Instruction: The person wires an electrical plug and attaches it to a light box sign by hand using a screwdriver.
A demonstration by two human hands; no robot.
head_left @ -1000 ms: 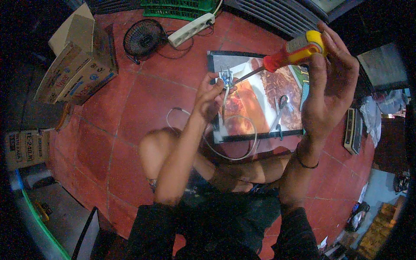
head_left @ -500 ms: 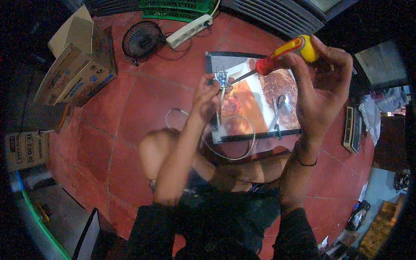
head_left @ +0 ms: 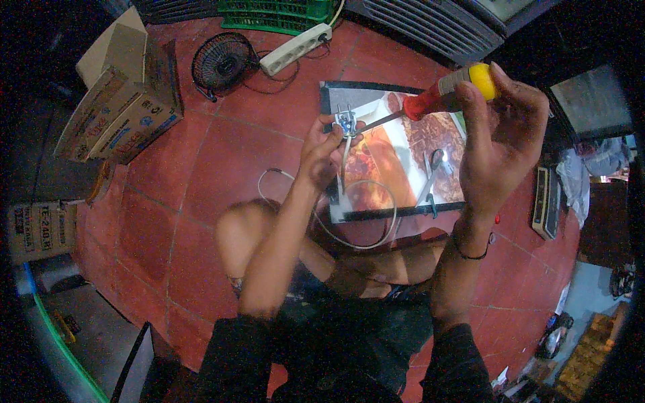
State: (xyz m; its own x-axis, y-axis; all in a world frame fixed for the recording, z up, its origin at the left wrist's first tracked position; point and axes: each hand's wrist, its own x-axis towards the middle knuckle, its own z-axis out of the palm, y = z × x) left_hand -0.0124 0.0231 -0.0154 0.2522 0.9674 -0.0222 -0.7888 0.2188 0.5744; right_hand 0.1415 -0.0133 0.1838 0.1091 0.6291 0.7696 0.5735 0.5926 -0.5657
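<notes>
Screwdriver [head_left: 430,101] with a red and yellow handle is sitting in the right hand [head_left: 497,148], whose grip is wrapping around the yellow end of the handle, and its metal shaft is slanting down to the left so the tip is meeting a small metal plug part [head_left: 346,122]. That small part is being pinched between the fingertips of the left hand [head_left: 322,154], the grip closing on it from below, and a white cable [head_left: 363,228] is hanging from it, looping down and around above the person's lap. Both hands are hovering above a printed sheet [head_left: 396,154] with orange and brown pictures, which is lying flat on the red tiled floor [head_left: 201,174]. A pair of scissors [head_left: 430,174] is resting on the sheet, just to the left of the right wrist. Farther out, a white power strip [head_left: 295,50] is lying near the upper edge, a small black fan [head_left: 222,62] is standing just left of it, and cardboard boxes [head_left: 121,114] are sitting well apart on the left. A green crate [head_left: 282,13] is showing at the top edge, and a dark flat device [head_left: 545,201] is lying on the floor to the right.
</notes>
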